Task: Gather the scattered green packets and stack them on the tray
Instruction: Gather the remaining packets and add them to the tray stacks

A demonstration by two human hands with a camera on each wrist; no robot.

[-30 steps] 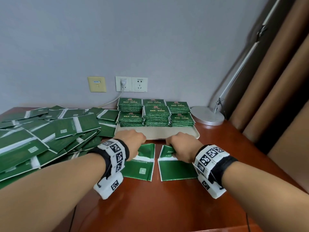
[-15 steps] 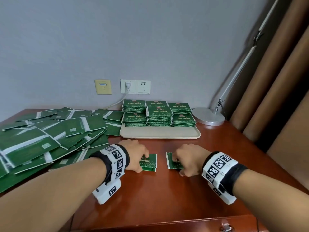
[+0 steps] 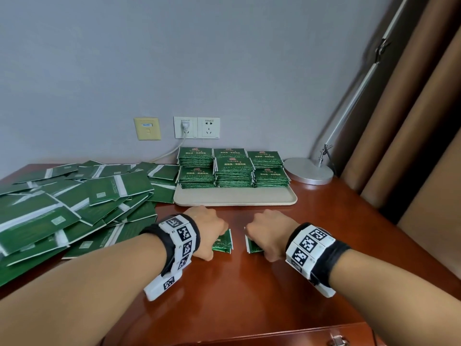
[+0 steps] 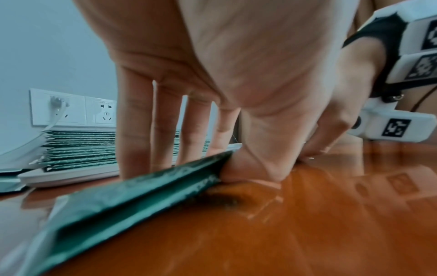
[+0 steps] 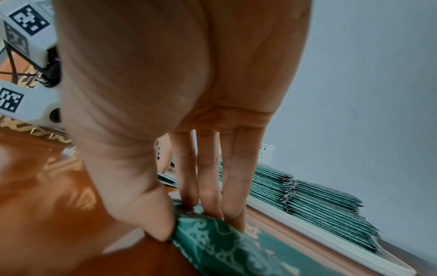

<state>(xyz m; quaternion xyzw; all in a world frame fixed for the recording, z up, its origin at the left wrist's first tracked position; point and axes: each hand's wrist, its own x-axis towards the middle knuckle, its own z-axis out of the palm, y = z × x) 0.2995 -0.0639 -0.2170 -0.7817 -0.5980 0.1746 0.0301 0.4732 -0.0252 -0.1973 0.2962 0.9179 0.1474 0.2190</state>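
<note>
Both hands rest low on the table, side by side and apart, just in front of the tray. Left hand pinches a folded green packet: in the left wrist view the thumb presses under its edge while the straight fingers come down on its far side, and the packet stands tilted off the wood. Right hand pinches a second green packet the same way; the right wrist view shows the thumb at the near edge and the fingers pressing on the patterned face of this packet, which seems to lie nearly flat, though blur makes that uncertain.

On the tray, stacked packets sit in neat piles filling its back half, against the wall. Its front strip is bare. Left of the tray, a loose heap of unfolded green packets sprawls across the table, overlapping one another. A lamp base stands just right of the tray, and wall sockets sit above the stacks.
</note>
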